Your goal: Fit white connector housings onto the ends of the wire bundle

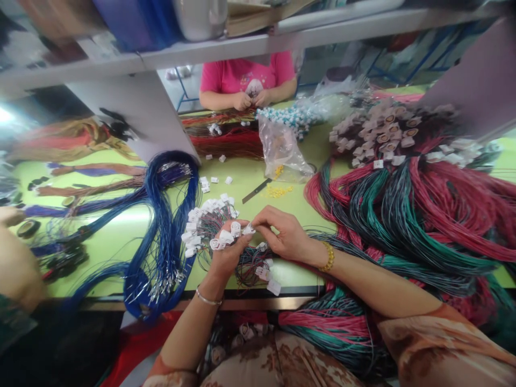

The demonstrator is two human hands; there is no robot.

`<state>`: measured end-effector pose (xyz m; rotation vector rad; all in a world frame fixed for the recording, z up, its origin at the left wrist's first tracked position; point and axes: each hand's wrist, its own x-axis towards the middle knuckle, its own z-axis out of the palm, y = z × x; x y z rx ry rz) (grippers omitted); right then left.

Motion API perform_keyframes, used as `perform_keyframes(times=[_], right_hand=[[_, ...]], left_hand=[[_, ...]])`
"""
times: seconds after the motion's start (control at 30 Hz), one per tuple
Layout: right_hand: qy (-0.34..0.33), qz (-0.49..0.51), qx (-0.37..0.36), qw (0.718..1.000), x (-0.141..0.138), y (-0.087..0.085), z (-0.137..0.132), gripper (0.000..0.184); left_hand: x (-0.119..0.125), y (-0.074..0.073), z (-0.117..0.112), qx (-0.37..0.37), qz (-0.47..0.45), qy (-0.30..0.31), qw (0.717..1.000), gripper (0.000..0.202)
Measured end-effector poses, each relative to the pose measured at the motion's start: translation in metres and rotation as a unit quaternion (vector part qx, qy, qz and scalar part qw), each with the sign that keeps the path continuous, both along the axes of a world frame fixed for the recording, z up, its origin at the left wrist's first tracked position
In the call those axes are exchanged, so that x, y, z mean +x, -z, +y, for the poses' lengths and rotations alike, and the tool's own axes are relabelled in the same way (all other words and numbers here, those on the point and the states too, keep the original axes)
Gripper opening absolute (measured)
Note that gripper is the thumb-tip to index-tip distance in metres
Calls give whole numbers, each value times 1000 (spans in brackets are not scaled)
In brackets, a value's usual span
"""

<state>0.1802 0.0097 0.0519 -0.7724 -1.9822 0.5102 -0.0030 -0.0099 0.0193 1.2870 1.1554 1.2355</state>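
My left hand (228, 257) is wrapped round several white plug connectors (226, 237) with thin wires. At its thumb tip, the fingers of my right hand (282, 234) pinch one white connector (248, 229); any smaller part between them is too small to make out. Just beyond my left hand fans a bunch of white connectors (193, 228) on dark and red wires. A few more white connectors (269, 279) lie at the table's near edge, below my right hand. Past my hands are small yellow pieces (280, 191) and a dark flat blade-like strip (257, 191).
Blue wire bundles (157, 215) lie left, and red, green and black wire bundles (387, 209) heap up right. A clear plastic bag (282, 148) lies ahead. A shelf (250, 51) crosses above. A person in a pink shirt (248, 80) works opposite; another person's arm (18, 258) shows at left.
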Motion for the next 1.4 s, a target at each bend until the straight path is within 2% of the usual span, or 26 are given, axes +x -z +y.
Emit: perform_keyframes(times=[0.17,0.3,0.4,0.6,0.7,0.77,0.8,0.87,0.9,0.93,1.03,1.17,1.4], right_hand=[[16,7,-17,1000,0,-2,-3,10],[21,-39,5,999,2,-4,-2,10],[36,-63,3,997,-1,0,-6,10],[12,-41,-22,999,-17,14,-22,30],[16,-33,-66,997,-4,13,-3,24],[67,-52,-103,991,20,11,25,21],[120,-71,-127,982,35,11,41,22],[254,-160,-169,939,66,15,72,23],[301,-217,-191,909,79,19,85,23],[317,-235,-202,896,90,24,95,23],[320,-268,-218,882,105,43,112,21],[312,-291,-225,876,100,60,118,20],[322,-309,-231,864,101,67,122,17]], left_hand=[[1,-5,0,32,37,-10,999,21],[2,-9,-2,50,68,-18,996,16],[5,-8,-4,68,98,-47,992,15],[10,0,-2,63,127,-126,982,17],[12,1,2,61,95,-101,989,22],[12,2,3,46,33,-48,997,28],[12,2,3,35,4,-23,999,31],[11,2,1,11,-24,12,1000,35],[11,2,1,2,-28,23,999,36],[10,2,0,-7,-28,34,999,36],[8,1,0,-28,-32,77,996,38],[6,-2,1,-56,-43,87,994,43],[3,-3,1,-76,-59,93,991,49]])
